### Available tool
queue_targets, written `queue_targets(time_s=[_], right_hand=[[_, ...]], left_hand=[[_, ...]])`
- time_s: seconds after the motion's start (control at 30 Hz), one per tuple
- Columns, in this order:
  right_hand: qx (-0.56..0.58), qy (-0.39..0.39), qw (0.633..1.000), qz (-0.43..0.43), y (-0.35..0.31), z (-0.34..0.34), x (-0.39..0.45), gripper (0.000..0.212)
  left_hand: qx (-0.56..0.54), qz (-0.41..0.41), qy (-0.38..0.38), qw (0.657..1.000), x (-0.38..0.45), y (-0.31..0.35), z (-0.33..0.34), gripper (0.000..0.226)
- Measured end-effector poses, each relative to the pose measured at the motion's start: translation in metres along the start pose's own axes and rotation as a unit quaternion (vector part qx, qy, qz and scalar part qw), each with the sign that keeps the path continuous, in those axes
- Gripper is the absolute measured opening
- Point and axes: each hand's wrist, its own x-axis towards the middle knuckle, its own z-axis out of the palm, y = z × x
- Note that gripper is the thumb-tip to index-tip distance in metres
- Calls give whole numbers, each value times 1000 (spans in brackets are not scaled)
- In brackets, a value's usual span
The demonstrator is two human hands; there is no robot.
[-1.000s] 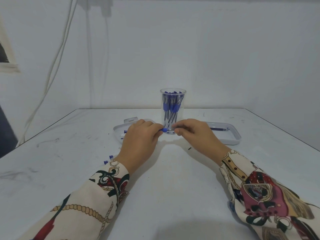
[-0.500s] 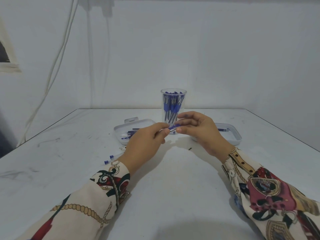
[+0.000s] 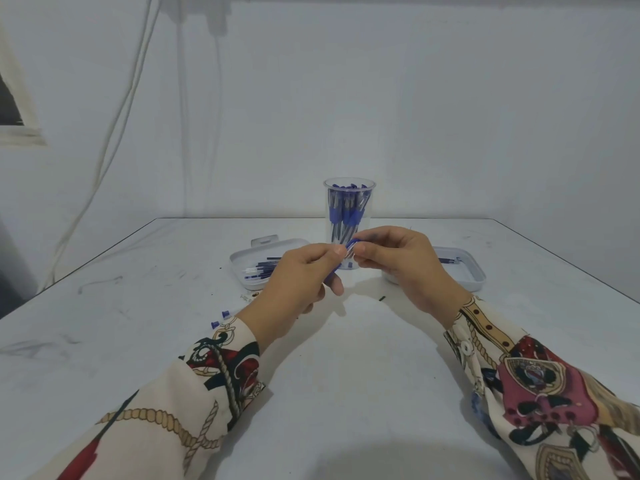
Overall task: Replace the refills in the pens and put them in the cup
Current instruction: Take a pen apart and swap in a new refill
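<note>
you sit at a white desk (image 3: 311, 393) whose top is scuffed with grey smudges and dark marks, mostly on the left side. it stands in the corner of a plain white room; pale cables (image 3: 114, 140) hang down the wall at the left, and a dark opening with a light frame shows at the far left edge.

your left hand (image 3: 294, 289) and right hand (image 3: 405, 268) meet above the middle of the desk, both in patterned cream sleeves. together they hold one pen (image 3: 349, 249), tilted, its blue end uppermost. the left grip is closed around the lower part, thumb and forefinger pinching it; the right grip pinches the upper end between fingertips.

just behind the hands stands a clear cup (image 3: 349, 202), upright and full of blue pens. to its left lies a white tray (image 3: 242, 261) with thin refills in it; to its right lies a second white tray (image 3: 474, 271), partly hidden by your right hand.

two small blue caps (image 3: 221, 318) lie on the desk beside your left wrist, with a small pale scrap near them.
</note>
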Motion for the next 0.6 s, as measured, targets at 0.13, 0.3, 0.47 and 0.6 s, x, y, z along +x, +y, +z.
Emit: queue_targets(time_s=[0.13, 0.3, 0.47, 0.6], right_hand=[[-2, -2, 1000, 0, 0, 0, 0, 12], [1, -4, 1000, 2, 0, 1, 0, 12], [4, -2, 1000, 2, 0, 1, -1, 11], [2, -3, 1000, 3, 0, 1, -1, 11]], left_hand=[[-3, 6, 17, 1000, -1, -1, 0, 22], [-13, 26, 37, 999, -3, 0, 3, 20], [22, 47, 52, 997, 0, -2, 4, 20], [39, 51, 54, 996, 1, -3, 4, 20]])
